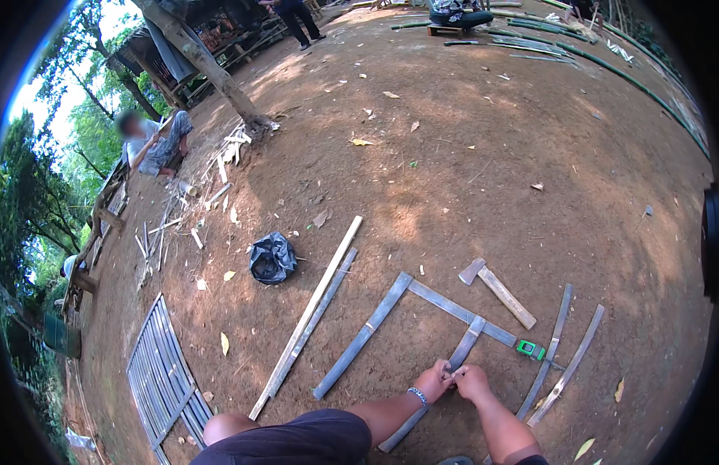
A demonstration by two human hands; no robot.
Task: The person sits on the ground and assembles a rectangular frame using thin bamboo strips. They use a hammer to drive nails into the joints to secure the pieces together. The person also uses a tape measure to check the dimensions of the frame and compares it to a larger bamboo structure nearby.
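My left hand [432, 383], with a bracelet at the wrist, and my right hand [473, 383] meet fingertip to fingertip above a grey bamboo slat [466, 343]. Both are closed in a pinch; whatever lies between the fingers is too small to make out. The far end of that slat overlaps a grey crosswise slat [444, 301], which meets a long slat [365, 335] at a corner on the left. Beyond my right hand lie a hatchet [505, 294] with a wooden handle and a green tape measure [531, 350]. Two more slats [557, 341] rest to the right.
Left of me are a pale wooden strip [317, 304], a black plastic bag [272, 258] and a slatted bamboo panel [162, 364]. A person [154, 143] sits beside a tree trunk [208, 66] among wood scraps. Bamboo poles [631, 70] lie far right, near other people.
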